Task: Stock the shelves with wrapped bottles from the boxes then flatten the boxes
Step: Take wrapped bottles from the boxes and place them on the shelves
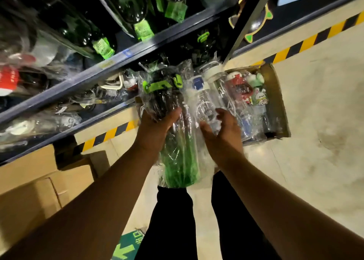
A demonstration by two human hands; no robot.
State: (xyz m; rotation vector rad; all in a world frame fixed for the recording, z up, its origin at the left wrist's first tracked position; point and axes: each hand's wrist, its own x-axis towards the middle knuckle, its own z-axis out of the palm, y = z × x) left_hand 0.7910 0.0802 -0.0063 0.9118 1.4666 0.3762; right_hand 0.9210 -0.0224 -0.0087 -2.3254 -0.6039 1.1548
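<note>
Left hand [157,123] grips green wrapped bottle [181,167]; right hand [221,135] curls round clear wrapped bottle [202,102] beside it.

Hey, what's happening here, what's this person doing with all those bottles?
A person is stocking shelves. Their left hand grips a green wrapped bottle and their right hand curls round a clear wrapped bottle beside it, both held in front of the lower shelf. An open cardboard box on the floor at right holds more wrapped bottles.
</note>
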